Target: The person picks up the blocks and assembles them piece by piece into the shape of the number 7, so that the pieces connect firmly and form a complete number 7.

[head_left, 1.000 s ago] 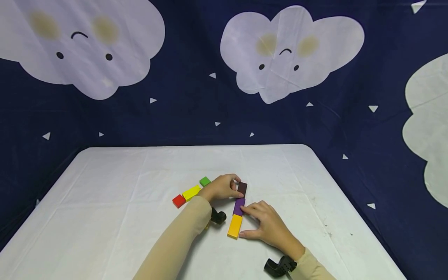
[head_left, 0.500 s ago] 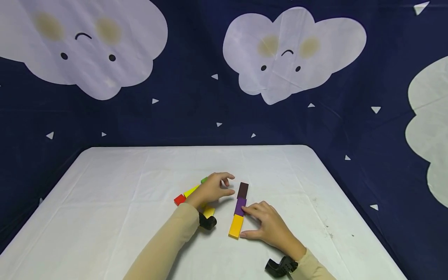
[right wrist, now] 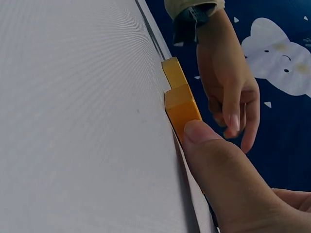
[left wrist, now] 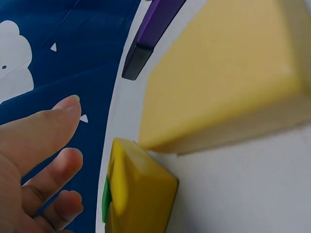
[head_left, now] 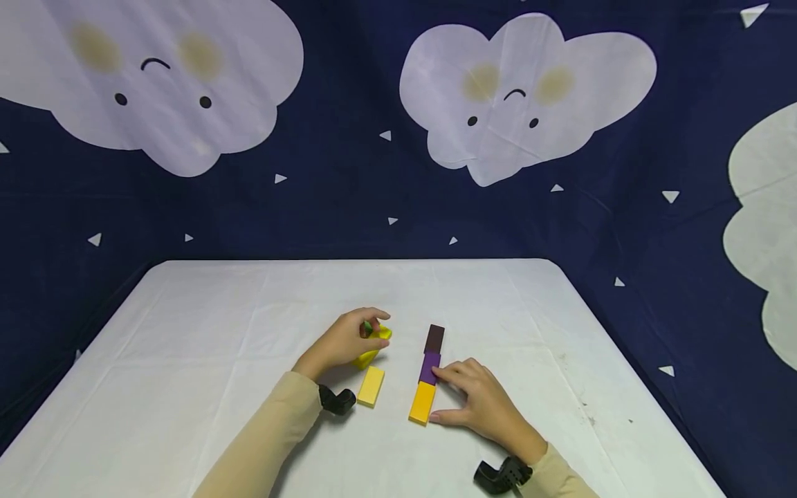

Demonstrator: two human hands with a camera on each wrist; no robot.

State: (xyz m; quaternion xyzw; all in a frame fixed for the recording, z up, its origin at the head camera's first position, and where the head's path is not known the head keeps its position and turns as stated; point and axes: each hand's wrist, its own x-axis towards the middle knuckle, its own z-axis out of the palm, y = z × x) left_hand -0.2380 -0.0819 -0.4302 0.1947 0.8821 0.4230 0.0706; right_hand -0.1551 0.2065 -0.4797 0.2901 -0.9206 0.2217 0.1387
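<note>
In the head view, a dark brown block [head_left: 434, 339], a purple block [head_left: 429, 367] and an orange block [head_left: 422, 403] lie end to end in a row. My right hand [head_left: 486, 408] rests along the row's right side, index fingertip at the purple block and thumb at the orange block's near end. My left hand [head_left: 339, 342], thumb and fingers apart, hovers by bright yellow blocks [head_left: 366, 358] and a green block [head_left: 367, 328], holding nothing. A pale yellow block [head_left: 371, 386] lies between the hands. The left hand hides the red block.
The blocks lie on a table covered in white cloth [head_left: 187, 387]. Behind it hangs a dark blue curtain [head_left: 336, 221] with cloud prints. Each wrist carries a black camera mount, the left [head_left: 337, 400] near the pale yellow block.
My left hand has left the dark brown block and moved left over the yellow and green blocks, uncovering the pale yellow block and covering the red one. My right hand has stayed at the row.
</note>
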